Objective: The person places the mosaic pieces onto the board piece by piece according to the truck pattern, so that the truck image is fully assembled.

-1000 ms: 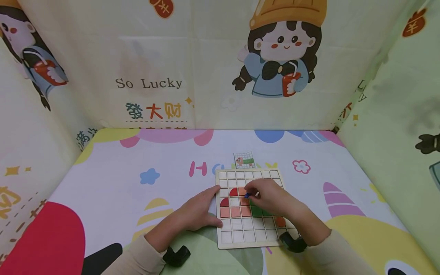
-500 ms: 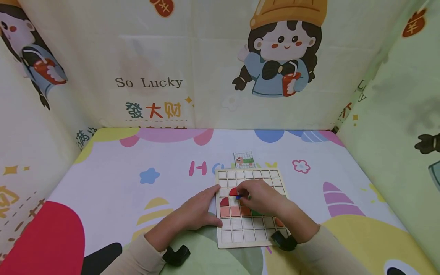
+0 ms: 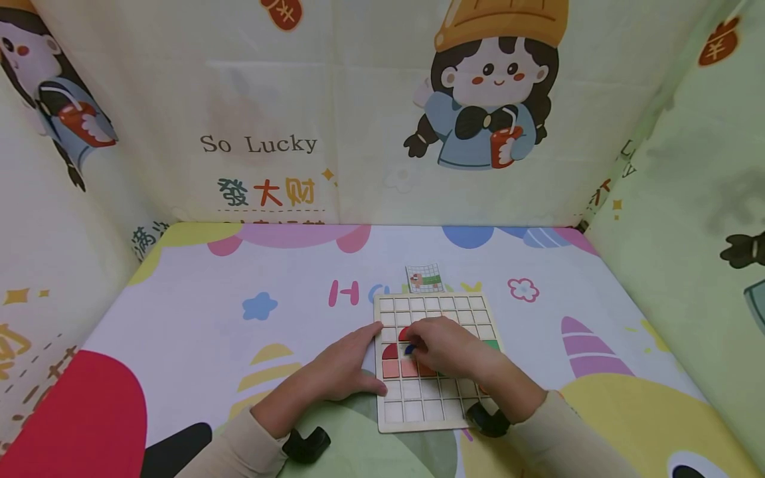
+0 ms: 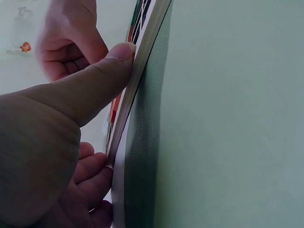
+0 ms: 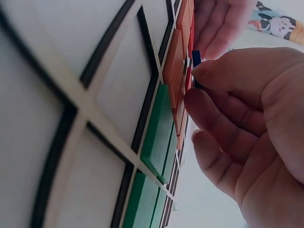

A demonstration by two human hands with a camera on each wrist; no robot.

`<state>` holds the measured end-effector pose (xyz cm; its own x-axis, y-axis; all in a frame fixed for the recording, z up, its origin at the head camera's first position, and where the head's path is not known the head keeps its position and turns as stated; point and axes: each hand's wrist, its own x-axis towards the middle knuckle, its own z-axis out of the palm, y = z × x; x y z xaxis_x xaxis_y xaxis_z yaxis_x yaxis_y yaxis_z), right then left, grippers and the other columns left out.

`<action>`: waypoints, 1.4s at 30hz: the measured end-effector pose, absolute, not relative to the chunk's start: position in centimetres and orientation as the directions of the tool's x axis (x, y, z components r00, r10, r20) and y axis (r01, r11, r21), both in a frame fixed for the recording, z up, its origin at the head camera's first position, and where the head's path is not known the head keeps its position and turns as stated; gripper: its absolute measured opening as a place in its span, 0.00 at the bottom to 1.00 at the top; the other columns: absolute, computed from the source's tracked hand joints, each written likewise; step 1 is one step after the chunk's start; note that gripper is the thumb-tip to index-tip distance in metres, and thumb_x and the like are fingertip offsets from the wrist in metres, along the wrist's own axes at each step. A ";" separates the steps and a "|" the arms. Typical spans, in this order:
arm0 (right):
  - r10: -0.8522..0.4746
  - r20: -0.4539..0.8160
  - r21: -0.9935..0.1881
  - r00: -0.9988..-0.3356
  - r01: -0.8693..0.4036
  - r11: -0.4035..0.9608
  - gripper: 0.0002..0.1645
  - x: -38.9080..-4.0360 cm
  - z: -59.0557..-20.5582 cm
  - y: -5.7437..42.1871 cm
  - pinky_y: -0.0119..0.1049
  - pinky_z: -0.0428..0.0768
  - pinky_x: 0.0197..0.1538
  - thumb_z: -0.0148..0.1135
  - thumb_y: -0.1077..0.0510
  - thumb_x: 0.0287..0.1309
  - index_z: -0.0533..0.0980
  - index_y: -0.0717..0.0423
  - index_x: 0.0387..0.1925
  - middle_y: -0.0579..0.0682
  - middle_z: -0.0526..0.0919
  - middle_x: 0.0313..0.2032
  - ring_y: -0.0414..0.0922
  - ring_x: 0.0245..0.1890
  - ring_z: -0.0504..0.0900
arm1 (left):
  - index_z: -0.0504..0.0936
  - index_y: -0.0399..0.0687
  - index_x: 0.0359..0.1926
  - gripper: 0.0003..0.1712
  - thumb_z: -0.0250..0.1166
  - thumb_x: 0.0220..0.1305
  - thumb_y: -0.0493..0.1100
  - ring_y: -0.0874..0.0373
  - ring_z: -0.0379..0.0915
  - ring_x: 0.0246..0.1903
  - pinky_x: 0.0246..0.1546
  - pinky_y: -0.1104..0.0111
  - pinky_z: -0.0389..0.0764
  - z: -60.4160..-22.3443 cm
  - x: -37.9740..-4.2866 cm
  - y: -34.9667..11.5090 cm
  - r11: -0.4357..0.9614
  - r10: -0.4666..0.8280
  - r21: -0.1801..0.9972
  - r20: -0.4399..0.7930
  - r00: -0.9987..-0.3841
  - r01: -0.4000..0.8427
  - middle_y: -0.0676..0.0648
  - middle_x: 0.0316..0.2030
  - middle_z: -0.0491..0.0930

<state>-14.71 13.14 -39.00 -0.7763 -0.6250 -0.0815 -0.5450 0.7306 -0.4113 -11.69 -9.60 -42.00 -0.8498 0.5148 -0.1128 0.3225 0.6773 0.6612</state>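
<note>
A wooden grid board lies on the table, with coloured tiles in some of its squares. My left hand rests against the board's left edge, thumb and fingers spread apart and touching it. Over the board's middle, my right hand pinches a small dark blue tile between thumb and index finger. In the right wrist view the blue tile stands on edge close to the red and orange tiles. Red tiles and salmon tiles show beside the hand. The right hand hides part of the pattern; green tiles lie nearer its wrist.
A small pattern card with a grid picture lies just behind the board. The printed tablecloth spreads around it, with patterned cloth walls at the back and sides. Black wrist mounts sit at both wrists.
My right hand has moved left across the board with the blue tile, from the orange tiles to the square beside the red ones. My left hand has stayed at the edge.
</note>
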 end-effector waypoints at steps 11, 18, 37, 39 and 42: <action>-0.622 -0.115 -0.326 -0.774 -0.562 0.760 0.13 -14.5 -39.1 12.4 0.43 0.80 0.51 0.66 0.62 0.60 0.82 0.55 0.47 0.45 0.85 0.38 0.44 0.39 0.80 | 0.57 0.39 0.75 0.60 0.80 0.49 0.57 0.47 0.63 0.66 0.65 0.51 0.68 -42.0 -11.6 -9.6 0.686 0.503 0.660 -0.123 -0.856 0.308 0.42 0.69 0.65; -0.628 -0.114 -0.314 -0.770 -0.572 0.758 0.12 -14.5 -39.2 12.2 0.42 0.80 0.49 0.65 0.63 0.60 0.82 0.55 0.46 0.45 0.85 0.38 0.43 0.37 0.80 | 0.57 0.40 0.75 0.60 0.80 0.49 0.56 0.48 0.63 0.66 0.65 0.51 0.68 -42.0 -11.6 -9.5 0.689 0.499 0.658 -0.128 -0.857 0.303 0.42 0.69 0.65; -0.694 -0.046 -0.300 -0.719 -0.653 0.696 0.12 -14.5 -39.5 12.4 0.39 0.81 0.45 0.64 0.66 0.59 0.84 0.54 0.43 0.43 0.86 0.37 0.41 0.36 0.81 | 0.57 0.39 0.74 0.59 0.80 0.50 0.55 0.47 0.62 0.67 0.65 0.51 0.67 -41.9 -11.6 -9.5 0.686 0.505 0.656 -0.118 -0.855 0.315 0.42 0.70 0.65; -0.695 -0.046 -0.301 -0.718 -0.653 0.695 0.12 -14.5 -39.5 12.4 0.39 0.81 0.45 0.64 0.66 0.59 0.84 0.53 0.44 0.43 0.86 0.38 0.41 0.36 0.81 | 0.57 0.39 0.75 0.59 0.80 0.50 0.55 0.47 0.62 0.67 0.65 0.51 0.67 -41.9 -11.6 -9.5 0.686 0.506 0.655 -0.117 -0.854 0.317 0.42 0.70 0.65; -0.694 -0.046 -0.301 -0.719 -0.652 0.696 0.13 -14.6 -39.5 12.4 0.39 0.81 0.46 0.64 0.66 0.59 0.84 0.52 0.44 0.42 0.86 0.38 0.40 0.37 0.81 | 0.57 0.39 0.75 0.60 0.80 0.50 0.56 0.47 0.63 0.66 0.65 0.51 0.67 -42.0 -11.5 -9.6 0.685 0.508 0.655 -0.116 -0.854 0.318 0.42 0.70 0.65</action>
<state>-14.55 12.40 -39.50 -0.7188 -0.6937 -0.0462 -0.6521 0.6957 -0.3012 -11.55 -9.55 -41.95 -0.8537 0.5076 -0.1161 0.3183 0.6853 0.6550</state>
